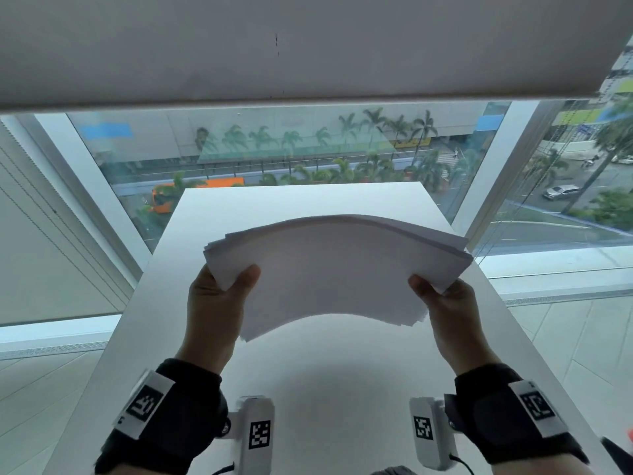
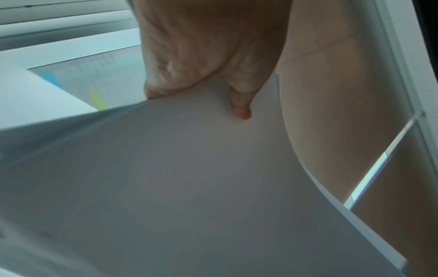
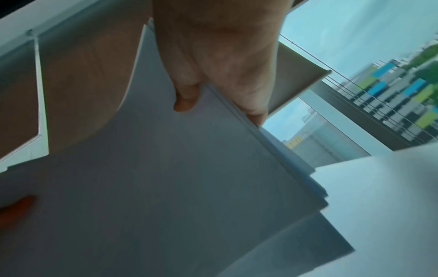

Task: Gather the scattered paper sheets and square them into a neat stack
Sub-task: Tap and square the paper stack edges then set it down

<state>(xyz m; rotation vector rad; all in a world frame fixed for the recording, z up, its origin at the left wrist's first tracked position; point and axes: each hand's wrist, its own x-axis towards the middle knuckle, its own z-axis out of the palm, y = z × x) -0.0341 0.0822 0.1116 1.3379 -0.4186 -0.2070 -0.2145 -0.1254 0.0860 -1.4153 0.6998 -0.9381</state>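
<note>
A stack of white paper sheets (image 1: 334,272) is held up above the white table (image 1: 342,365), bowed upward in the middle. My left hand (image 1: 219,296) grips its left edge, thumb on the near face. My right hand (image 1: 445,303) grips its right edge the same way. The sheet edges are slightly fanned at both sides. In the left wrist view my left hand (image 2: 213,61) pinches the paper stack (image 2: 180,187), thumb pressed on it. In the right wrist view my right hand (image 3: 213,61) clamps the paper stack (image 3: 180,178), whose edges step out unevenly at the lower right.
The narrow white table runs away from me toward a large window (image 1: 291,156) with a street below. A grey roller blind (image 1: 274,46) hangs above it. White window frames (image 1: 493,166) stand on both sides. Tiled floor lies to the right of the table.
</note>
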